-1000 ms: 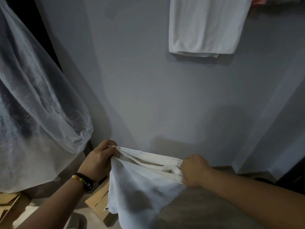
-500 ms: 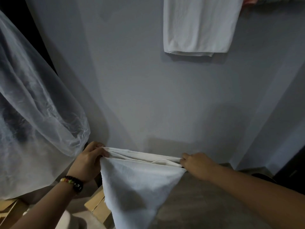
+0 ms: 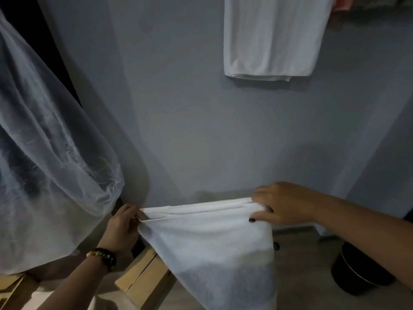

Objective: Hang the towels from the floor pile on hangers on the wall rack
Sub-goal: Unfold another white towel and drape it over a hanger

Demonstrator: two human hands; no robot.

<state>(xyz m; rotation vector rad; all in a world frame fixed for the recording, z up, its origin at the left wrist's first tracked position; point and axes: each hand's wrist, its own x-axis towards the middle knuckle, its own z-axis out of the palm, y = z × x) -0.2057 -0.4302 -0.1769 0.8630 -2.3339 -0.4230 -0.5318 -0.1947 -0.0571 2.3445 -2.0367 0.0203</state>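
A white towel point(image 3: 210, 247) hangs stretched between my two hands low in front of the grey wall, its top edge folded in layers. My left hand point(image 3: 121, 227) pinches the towel's left top corner; a beaded bracelet sits on that wrist. My right hand point(image 3: 283, 203) grips the right top corner, thumb in front of the cloth. Another white towel point(image 3: 272, 36) hangs folded high on the wall at the upper right. The rack and hangers are out of view, and so is the floor pile.
A large translucent plastic cover point(image 3: 44, 157) bulges at the left. A cardboard box point(image 3: 143, 278) sits on the floor under the towel. A dark round bin point(image 3: 357, 271) stands at the lower right. Something pink point(image 3: 340, 4) shows at the top right edge.
My hands have moved apart, pulling the towel's top edge out wider and flatter. The right hand has shifted to the right and the towel hangs lower.
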